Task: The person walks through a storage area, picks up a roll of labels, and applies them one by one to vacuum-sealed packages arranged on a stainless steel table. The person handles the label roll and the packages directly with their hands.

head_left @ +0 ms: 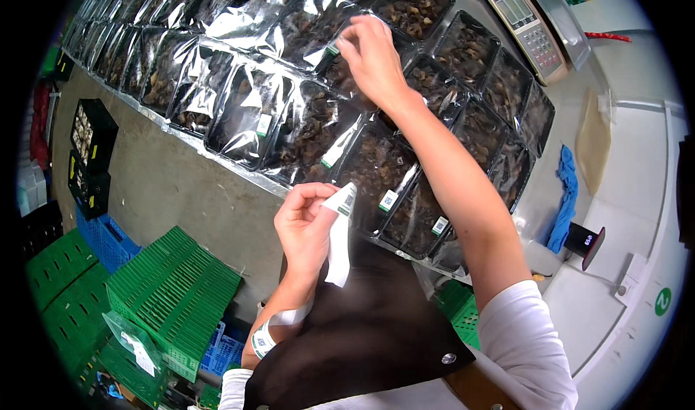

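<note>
My left hand point(300, 225) is closed on a strip of labels point(338, 254), pinched between thumb and fingers. The white backing hangs down, and a green-and-white label sits at its upper end. My right hand point(373, 61) reaches out over film-wrapped black trays point(308, 131) of dark brown pieces, perhaps mushrooms. Its bent fingertips meet the edge of a small label point(332, 49) at a tray's corner. Several nearer trays carry similar labels, such as one white label point(389, 200) just right of my left hand. Another label strip point(263, 341) clings to my left forearm.
Wrapped trays cover the metal table from far left to right. A scale point(523, 26) stands at the far right, with a blue glove point(562, 200) and a small black display point(583, 243) nearer. Green crates point(174, 294) and black boxes point(93, 138) stand at left.
</note>
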Demonstrator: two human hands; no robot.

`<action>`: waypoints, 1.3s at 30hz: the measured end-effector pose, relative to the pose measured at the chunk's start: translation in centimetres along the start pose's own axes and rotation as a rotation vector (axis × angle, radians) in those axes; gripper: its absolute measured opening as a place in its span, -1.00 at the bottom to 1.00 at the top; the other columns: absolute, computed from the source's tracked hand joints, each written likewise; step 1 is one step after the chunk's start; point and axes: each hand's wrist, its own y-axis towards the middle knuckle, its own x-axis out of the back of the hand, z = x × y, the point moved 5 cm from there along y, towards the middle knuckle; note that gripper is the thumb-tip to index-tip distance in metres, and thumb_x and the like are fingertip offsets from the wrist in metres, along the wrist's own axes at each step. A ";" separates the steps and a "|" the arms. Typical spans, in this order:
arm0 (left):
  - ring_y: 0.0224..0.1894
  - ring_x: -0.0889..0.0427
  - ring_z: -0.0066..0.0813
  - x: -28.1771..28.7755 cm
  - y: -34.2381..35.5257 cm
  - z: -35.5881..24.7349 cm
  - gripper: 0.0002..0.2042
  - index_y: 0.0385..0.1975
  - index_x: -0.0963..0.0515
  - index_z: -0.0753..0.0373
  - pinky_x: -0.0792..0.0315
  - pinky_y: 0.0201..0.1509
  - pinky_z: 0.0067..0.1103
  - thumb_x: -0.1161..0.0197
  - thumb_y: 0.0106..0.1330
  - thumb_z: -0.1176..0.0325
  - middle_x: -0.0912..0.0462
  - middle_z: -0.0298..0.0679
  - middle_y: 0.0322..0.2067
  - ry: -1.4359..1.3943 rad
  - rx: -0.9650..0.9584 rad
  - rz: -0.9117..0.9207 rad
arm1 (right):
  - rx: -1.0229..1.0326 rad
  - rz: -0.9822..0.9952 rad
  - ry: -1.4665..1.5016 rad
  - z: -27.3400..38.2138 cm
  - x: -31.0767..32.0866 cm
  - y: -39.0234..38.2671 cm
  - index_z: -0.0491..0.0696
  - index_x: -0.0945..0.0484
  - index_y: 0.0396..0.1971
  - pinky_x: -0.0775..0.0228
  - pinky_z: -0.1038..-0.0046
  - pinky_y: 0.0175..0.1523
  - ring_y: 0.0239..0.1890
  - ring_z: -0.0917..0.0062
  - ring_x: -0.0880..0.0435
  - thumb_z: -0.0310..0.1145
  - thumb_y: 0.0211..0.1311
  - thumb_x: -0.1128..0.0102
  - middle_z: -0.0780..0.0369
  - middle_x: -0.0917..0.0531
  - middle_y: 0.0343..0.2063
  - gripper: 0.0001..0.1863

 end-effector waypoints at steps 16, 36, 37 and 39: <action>-0.35 -0.54 -0.70 -0.6 -1.7 -0.7 -0.84 -0.31 -0.50 0.38 -0.41 -0.24 -0.77 -0.21 0.12 0.71 -0.60 -0.28 -0.37 0.008 -0.018 -0.188 | -0.173 0.026 0.123 -0.1 -0.4 0.2 -0.19 -0.50 -0.21 -0.37 0.35 0.02 -0.09 0.32 -0.51 -0.22 0.11 -0.27 0.09 -0.56 -0.18 -0.63; -0.54 -0.40 -0.82 -0.5 -1.1 1.3 -0.92 -0.43 -0.50 0.30 -0.28 -0.44 -0.82 -0.27 0.15 0.59 -0.50 -0.48 -0.55 0.223 0.116 -0.044 | -0.453 0.204 0.576 3.3 8.0 -10.1 -0.13 -0.56 -0.34 -0.43 0.47 -0.12 -0.27 0.41 -0.60 -0.37 0.10 -0.27 0.16 -0.60 -0.25 -0.82; -0.52 -0.41 -0.80 -0.7 -1.3 1.2 -0.92 -0.43 -0.49 0.30 -0.29 -0.41 -0.80 -0.27 0.15 0.58 -0.50 -0.47 -0.53 0.246 0.107 -0.009 | -0.514 0.146 0.536 0.9 8.3 -8.3 -0.14 -0.55 -0.33 -0.42 0.43 -0.04 -0.19 0.35 -0.59 -0.35 0.11 -0.25 0.13 -0.58 -0.17 -0.81; -0.47 -0.43 -0.76 -1.3 -1.8 0.8 -0.91 -0.45 -0.48 0.28 -0.31 -0.37 -0.76 -0.28 0.15 0.55 -0.50 -0.45 -0.50 0.290 0.084 0.070 | -0.118 0.137 -0.016 -2.0 8.4 -5.3 -0.15 -0.52 -0.33 -0.28 0.28 0.18 0.10 0.25 -0.43 -0.33 0.13 -0.22 0.09 -0.48 0.02 -0.79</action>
